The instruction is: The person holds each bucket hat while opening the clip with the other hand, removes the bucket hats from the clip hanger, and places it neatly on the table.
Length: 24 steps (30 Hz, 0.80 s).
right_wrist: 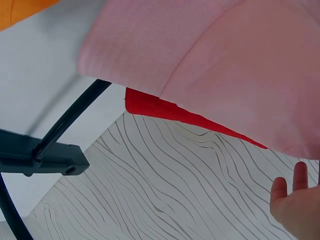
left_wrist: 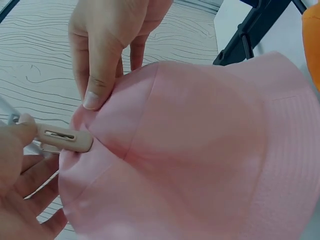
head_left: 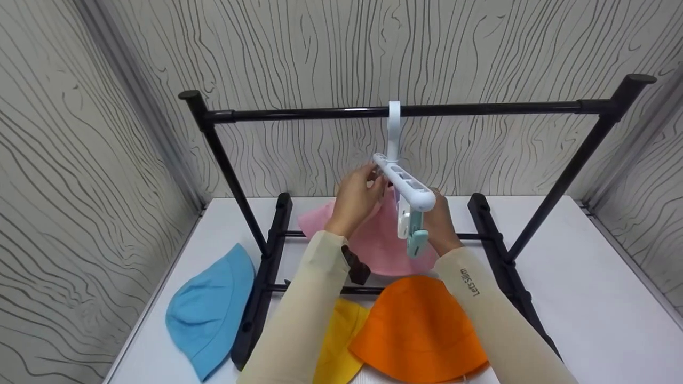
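While the pink hat (head_left: 379, 242) hangs up between both hands under the white hanger (head_left: 404, 184), the left hand (head_left: 355, 198) squeezes a clip (left_wrist: 65, 138) at its edge. The right hand (head_left: 440, 221) pinches the brim just beside the clip, above the desk (head_left: 587, 277).

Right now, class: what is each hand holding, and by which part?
The left hand pinches a beige clip by its end. The right hand holds the pink hat by its brim edge, at the clip.
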Available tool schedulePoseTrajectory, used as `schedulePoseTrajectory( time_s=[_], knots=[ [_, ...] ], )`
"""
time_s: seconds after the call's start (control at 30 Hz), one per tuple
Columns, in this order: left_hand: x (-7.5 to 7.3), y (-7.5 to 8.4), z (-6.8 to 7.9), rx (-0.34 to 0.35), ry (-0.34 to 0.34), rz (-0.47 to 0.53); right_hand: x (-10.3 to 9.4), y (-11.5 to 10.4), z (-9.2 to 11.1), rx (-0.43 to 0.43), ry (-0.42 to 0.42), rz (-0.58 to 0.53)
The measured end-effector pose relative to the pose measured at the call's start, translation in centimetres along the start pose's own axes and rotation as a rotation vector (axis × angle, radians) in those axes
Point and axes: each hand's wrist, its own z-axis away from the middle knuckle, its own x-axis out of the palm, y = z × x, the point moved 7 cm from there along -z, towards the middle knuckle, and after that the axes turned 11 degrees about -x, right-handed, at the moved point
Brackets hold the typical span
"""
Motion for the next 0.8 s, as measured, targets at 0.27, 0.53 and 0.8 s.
schedulePoseTrajectory(
  time_s=[0.27,0.53,0.8],
  knots=[
    [0.5,-0.6,-0.8,0.035,0.007,-0.014,0.5,0.7,-0.6,0.037,-0.053,0.103],
    [1.7,-2.4,-2.1,0.089,-0.008,-0.014,1.1,0.9,-0.4,0.117,-0.106,0.040],
    [1.7,-1.8,-2.0,0.091,-0.012,0.041,0.9,1.0,-0.3,0.145,-0.098,0.039]
  ],
)
